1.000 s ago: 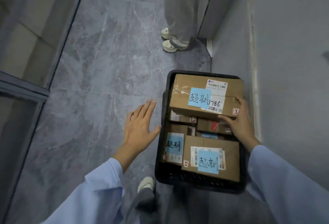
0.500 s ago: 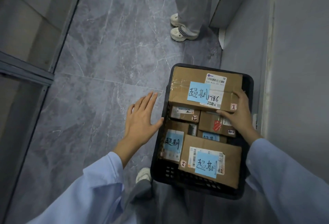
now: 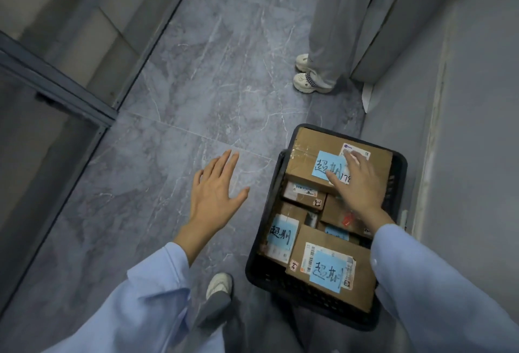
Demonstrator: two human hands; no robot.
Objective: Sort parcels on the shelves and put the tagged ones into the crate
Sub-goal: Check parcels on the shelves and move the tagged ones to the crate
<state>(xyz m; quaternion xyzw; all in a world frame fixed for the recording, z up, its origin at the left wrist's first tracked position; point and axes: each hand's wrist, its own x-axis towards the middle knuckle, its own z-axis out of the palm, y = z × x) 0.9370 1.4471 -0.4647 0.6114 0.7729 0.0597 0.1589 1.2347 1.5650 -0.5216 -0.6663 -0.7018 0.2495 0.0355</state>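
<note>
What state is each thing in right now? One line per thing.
crate: packed with cardboard parcels.
far parcel: on top, blue tag up.
near parcel: flat, blue tag up.
left parcel: blue tag up, untouched.
left hand: open, fingers spread, holding nothing.
right hand: open, fingers straight, over the far parcel.

Only 1 view: wide-angle head cam is looking fwd & steeply down, sitting close above left hand [image 3: 213,192], right hand [image 3: 361,184] & crate [image 3: 269,277] at frame's lower right; floor [image 3: 210,86] is stretching away toward top.
</note>
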